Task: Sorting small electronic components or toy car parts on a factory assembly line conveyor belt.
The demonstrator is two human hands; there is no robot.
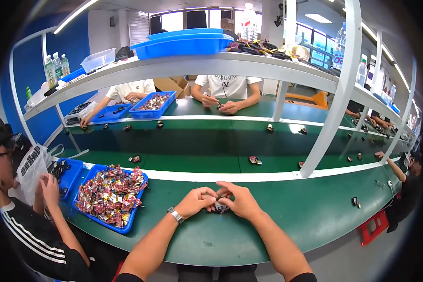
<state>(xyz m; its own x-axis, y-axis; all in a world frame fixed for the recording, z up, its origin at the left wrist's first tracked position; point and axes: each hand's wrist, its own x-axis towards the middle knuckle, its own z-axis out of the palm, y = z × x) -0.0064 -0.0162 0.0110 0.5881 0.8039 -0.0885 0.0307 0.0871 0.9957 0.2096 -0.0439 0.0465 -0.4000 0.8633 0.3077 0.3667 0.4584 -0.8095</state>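
Found the small part between the left hand and the right hand, just under the thumbs and bent index fingers, at the middle of the green table, nearer to the white rail along its far edge than to its curved near edge. Saw both hands mostly closed about it: left fingers curled inward, right fingers arched over from the other side, thumbs pointing in at it. Could not tell the exact points of contact, nor any gap below.

Looked pale grey on top, darker and reddish beneath, largely covered by the fingers and too small for finer detail.

Noted a blue tray toward the table's left end, heaped with red, white and yellow pieces, and just beside it a second tray with black items. Spotted a lone dark piece near the right end. Beyond the rail, made out a dark green belt with scattered components. Higher up, saw a white shelf bearing blue trays and bottles. Noticed also a stripe-sleeved person past the left end, a white-topped person across the belt, and a red stool beyond the right end.
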